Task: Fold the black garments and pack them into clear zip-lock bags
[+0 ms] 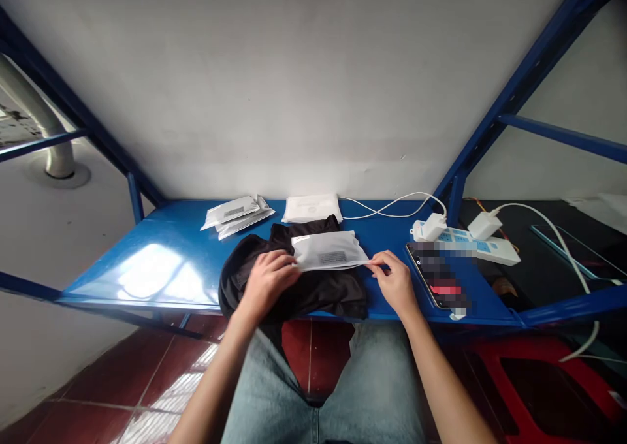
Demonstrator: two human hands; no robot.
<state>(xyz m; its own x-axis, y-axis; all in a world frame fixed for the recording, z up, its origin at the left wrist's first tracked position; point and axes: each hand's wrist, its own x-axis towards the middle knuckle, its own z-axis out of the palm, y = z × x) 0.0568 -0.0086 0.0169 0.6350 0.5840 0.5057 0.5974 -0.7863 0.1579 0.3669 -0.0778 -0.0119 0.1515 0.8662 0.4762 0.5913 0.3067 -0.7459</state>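
A frosted white plastic bag (323, 247) with a block of dark print lies over a bunched black cloth (343, 294) in front of me. My left hand (271, 275) grips the bag's left edge, its fingers bent over the corner. At the opposite end, my right hand (392, 275) pinches the bag's lower right corner between thumb and fingers. Whether anything is inside the bag I cannot tell. Behind the cloth sits a stack of flat white bags (312, 209). Several more printed bags (235, 215) lie in a loose pile at the back left.
The blue tabletop (112, 274) ends close to my legs. On the right are a phone (434, 277) and a white power strip (470, 245) with two chargers plugged in. A white cable (386, 215) runs along the back. Blue frame posts (455, 170) rise at both sides.
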